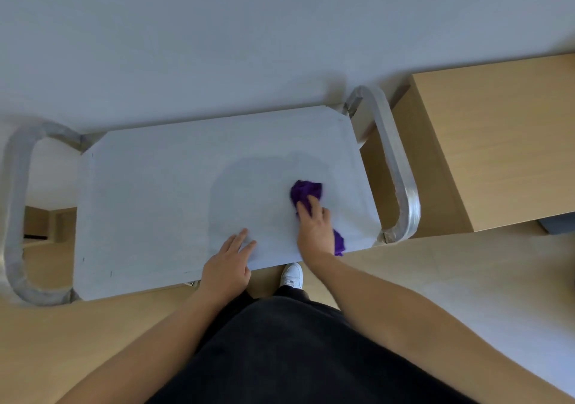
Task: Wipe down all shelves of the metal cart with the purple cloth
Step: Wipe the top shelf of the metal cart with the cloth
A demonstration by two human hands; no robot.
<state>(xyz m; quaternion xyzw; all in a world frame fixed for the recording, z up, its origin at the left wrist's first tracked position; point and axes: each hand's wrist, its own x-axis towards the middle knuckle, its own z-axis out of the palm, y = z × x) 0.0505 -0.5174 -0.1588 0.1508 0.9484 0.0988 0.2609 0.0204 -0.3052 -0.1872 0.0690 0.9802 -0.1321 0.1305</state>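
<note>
Right grip (314,226) flat, pressing purple cloth (306,190) on top shelf (149,201) (3 o'clock end). Shelf's long run lies toward 9 o'clock; left grip (228,260) flat, empty.

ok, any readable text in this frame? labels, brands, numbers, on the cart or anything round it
No readable text.
Shelf: plain; a few tiny dark marks near its front left edge, too small to read as letters.
Cloth, handles, cabinet, shoe: no print visible.
</note>
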